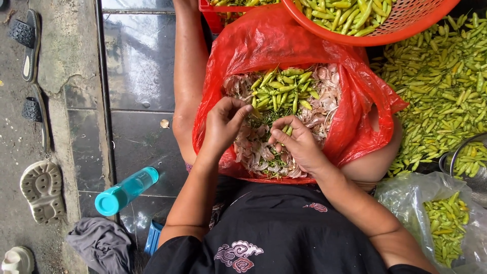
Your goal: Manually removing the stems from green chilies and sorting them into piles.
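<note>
Stemming in hand: right hand (pixel 299 144) fingers pinch a green chili (pixel 288 130), left hand (pixel 223 124) fingers close together over the red bag (pixel 264 45), seemingly plucking next.

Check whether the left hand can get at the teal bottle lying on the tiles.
Probably yes: the teal bottle lies just outside the left forearm with nothing between, though the left hand is pinching in the red bag.

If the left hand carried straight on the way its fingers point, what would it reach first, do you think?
The left hand points up and to the right over the red bag. It would most likely meet the small heap of green chillies lying on the pale peelings, though depth is hard to judge from above.
</note>
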